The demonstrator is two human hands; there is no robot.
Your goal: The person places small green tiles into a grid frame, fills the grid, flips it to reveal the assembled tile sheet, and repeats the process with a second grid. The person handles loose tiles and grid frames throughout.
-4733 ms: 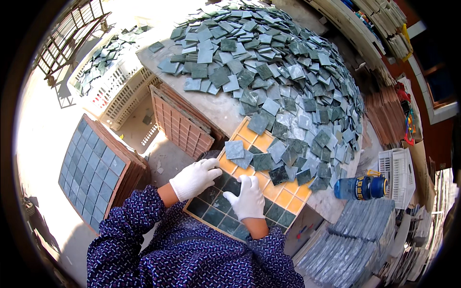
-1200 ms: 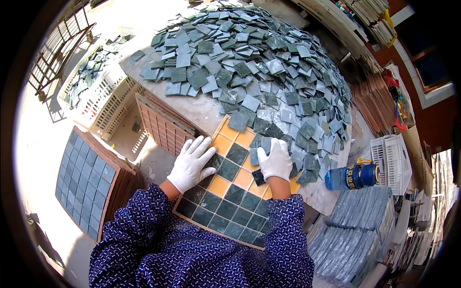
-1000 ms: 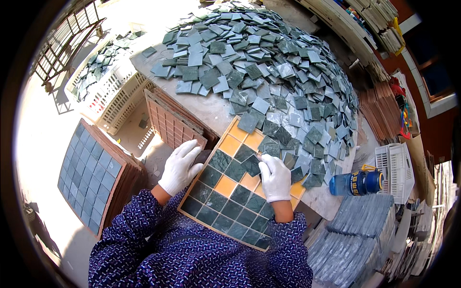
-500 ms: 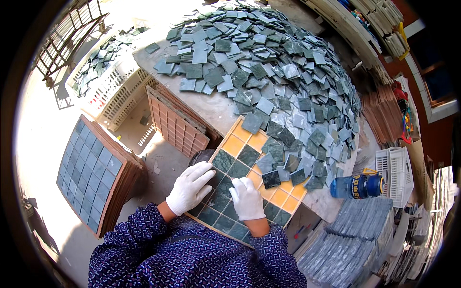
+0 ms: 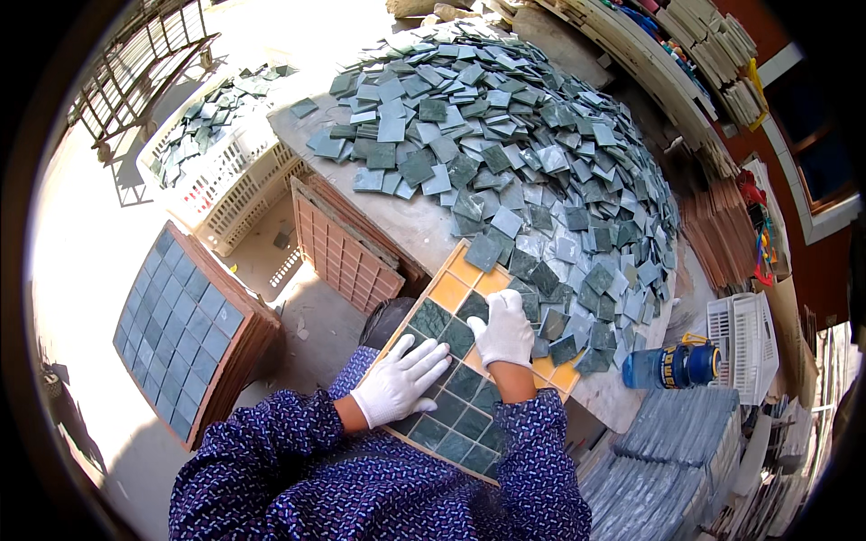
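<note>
A yellow grid tray [image 5: 448,292] lies tilted before me, many of its square cells filled with green stone tiles [image 5: 463,382]. My left hand [image 5: 403,383], in a white glove, rests flat on the laid tiles with its fingers spread. My right hand [image 5: 502,332], gloved too, is over the tray's middle with its fingers curled in. Whatever it may hold is hidden beneath it. Loose tiles [image 5: 483,253] overlap the tray's far corner and its right side. Several cells at the far end and along the right show bare yellow.
A big heap of loose green tiles [image 5: 505,135] covers the table beyond. To the left stand brown grid trays [image 5: 347,248], a stack topped with tiled squares [image 5: 176,325] and a white crate [image 5: 216,198]. A blue bottle [image 5: 663,365] and stacked grey tiles [image 5: 663,451] are at right.
My right hand has moved up and right across the tray, its fingers curling. My left hand has shifted right and down, now flat on the tiles. The whole view has shifted slightly.
</note>
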